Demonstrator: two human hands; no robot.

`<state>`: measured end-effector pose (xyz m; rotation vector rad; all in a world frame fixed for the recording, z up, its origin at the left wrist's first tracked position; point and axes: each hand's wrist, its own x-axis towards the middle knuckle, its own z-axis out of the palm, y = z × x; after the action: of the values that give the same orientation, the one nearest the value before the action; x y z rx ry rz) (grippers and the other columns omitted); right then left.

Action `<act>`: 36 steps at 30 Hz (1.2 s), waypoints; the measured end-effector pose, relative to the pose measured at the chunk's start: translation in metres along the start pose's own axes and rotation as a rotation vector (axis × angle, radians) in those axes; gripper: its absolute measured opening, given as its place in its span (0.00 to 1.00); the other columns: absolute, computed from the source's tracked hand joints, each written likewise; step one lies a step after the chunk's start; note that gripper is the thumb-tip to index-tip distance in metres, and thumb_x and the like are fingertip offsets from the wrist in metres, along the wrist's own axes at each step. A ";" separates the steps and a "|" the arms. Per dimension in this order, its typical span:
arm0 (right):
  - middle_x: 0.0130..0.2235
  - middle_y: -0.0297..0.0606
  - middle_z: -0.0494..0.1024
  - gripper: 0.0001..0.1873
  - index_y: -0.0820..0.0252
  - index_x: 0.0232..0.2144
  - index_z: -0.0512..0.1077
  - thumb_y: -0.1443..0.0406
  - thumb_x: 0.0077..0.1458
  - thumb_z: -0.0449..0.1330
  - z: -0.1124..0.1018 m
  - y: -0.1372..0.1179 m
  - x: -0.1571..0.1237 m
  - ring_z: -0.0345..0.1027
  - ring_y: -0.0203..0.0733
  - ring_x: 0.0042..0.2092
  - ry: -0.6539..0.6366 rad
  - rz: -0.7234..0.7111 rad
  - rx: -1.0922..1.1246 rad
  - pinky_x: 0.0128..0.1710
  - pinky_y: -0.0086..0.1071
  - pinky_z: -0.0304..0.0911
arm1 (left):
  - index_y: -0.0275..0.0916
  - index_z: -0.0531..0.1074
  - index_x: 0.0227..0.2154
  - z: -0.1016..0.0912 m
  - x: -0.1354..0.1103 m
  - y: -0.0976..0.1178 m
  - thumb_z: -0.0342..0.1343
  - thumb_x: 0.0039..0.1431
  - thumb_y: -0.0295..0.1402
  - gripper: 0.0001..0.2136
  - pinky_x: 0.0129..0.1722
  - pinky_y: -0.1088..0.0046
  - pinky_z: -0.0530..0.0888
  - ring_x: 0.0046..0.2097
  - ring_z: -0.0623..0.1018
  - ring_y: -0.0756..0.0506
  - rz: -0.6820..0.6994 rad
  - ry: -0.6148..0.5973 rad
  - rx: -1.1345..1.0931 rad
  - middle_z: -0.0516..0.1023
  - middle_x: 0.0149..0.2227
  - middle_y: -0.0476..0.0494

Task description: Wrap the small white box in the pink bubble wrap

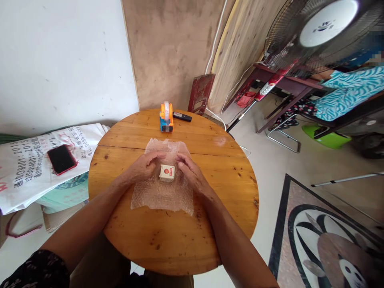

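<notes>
Box (167, 173) rests on bubble wrap (162, 197) between left hand (143, 168) and right hand (192, 173), both grasping it.

**What the view keeps back**

The left hand (144, 168) and right hand (192, 174) cover the sides of the small box (167, 173) between them, so whether the fingers grip it or only touch it cannot be told. Its label is too small to read. The bubble wrap (163, 196) is hidden under both palms. Far beyond the right hand, the fan (324, 32) is cut by the top edge. Out past the left hand, the printed sack (30, 172) runs off the frame
</notes>
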<state>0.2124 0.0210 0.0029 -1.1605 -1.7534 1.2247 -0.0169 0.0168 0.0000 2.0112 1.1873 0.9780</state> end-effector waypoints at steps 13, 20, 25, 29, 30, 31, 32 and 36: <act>0.51 0.40 0.76 0.19 0.54 0.45 0.72 0.54 0.53 0.57 0.004 0.007 0.011 0.70 0.46 0.51 0.175 0.176 0.308 0.49 0.41 0.68 | 0.39 0.72 0.45 -0.002 -0.084 0.087 0.64 0.45 0.35 0.21 0.55 0.50 0.65 0.51 0.70 0.34 0.123 -0.238 0.589 0.73 0.48 0.38; 0.49 0.40 0.76 0.19 0.55 0.44 0.72 0.53 0.52 0.57 0.003 0.005 0.011 0.70 0.46 0.51 0.168 0.180 0.302 0.49 0.40 0.67 | 0.39 0.72 0.36 0.027 -0.084 0.075 0.57 0.52 0.26 0.08 0.50 0.54 0.68 0.48 0.70 0.37 0.142 -0.061 0.632 0.72 0.43 0.38; 0.48 0.41 0.77 0.20 0.55 0.43 0.72 0.51 0.53 0.57 0.002 0.006 0.010 0.70 0.46 0.50 0.146 0.172 0.323 0.48 0.39 0.67 | 0.38 0.71 0.29 0.028 -0.066 0.076 0.52 0.57 0.24 0.05 0.44 0.60 0.72 0.45 0.71 0.40 0.195 0.117 0.547 0.72 0.42 0.38; 0.48 0.43 0.77 0.23 0.56 0.41 0.73 0.47 0.51 0.59 0.002 0.006 0.011 0.71 0.45 0.48 0.145 0.191 0.340 0.47 0.38 0.67 | 0.39 0.72 0.30 0.021 -0.047 0.073 0.52 0.56 0.26 0.05 0.41 0.61 0.73 0.42 0.73 0.41 0.155 0.183 0.549 0.73 0.41 0.38; 0.48 0.43 0.77 0.24 0.56 0.41 0.73 0.46 0.50 0.59 0.002 0.005 0.011 0.71 0.45 0.48 0.147 0.196 0.343 0.47 0.39 0.67 | 0.38 0.73 0.29 0.019 -0.043 0.070 0.52 0.56 0.27 0.05 0.42 0.61 0.74 0.42 0.74 0.41 0.151 0.191 0.540 0.74 0.41 0.38; 0.47 0.43 0.77 0.25 0.56 0.41 0.73 0.45 0.50 0.60 0.001 0.003 0.011 0.71 0.46 0.48 0.146 0.204 0.351 0.47 0.39 0.66 | 0.38 0.73 0.29 0.017 -0.038 0.067 0.52 0.56 0.28 0.05 0.42 0.61 0.74 0.43 0.75 0.40 0.147 0.197 0.521 0.75 0.42 0.38; 0.47 0.44 0.77 0.26 0.56 0.41 0.73 0.44 0.50 0.59 0.000 0.001 0.009 0.71 0.46 0.48 0.139 0.209 0.367 0.48 0.40 0.65 | 0.38 0.73 0.28 0.016 -0.034 0.064 0.52 0.56 0.29 0.05 0.43 0.61 0.74 0.44 0.75 0.40 0.137 0.198 0.497 0.75 0.43 0.38; 0.47 0.44 0.78 0.33 0.56 0.45 0.72 0.38 0.52 0.53 -0.013 -0.014 0.000 0.69 0.49 0.52 -0.009 0.178 0.481 0.54 0.44 0.59 | 0.40 0.74 0.28 0.012 -0.020 0.056 0.53 0.56 0.34 0.07 0.43 0.65 0.75 0.44 0.78 0.42 -0.040 0.129 0.350 0.79 0.46 0.40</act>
<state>0.2205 0.0228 0.0205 -1.0326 -1.2757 1.6461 0.0117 -0.0264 0.0313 2.2051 1.5531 0.9433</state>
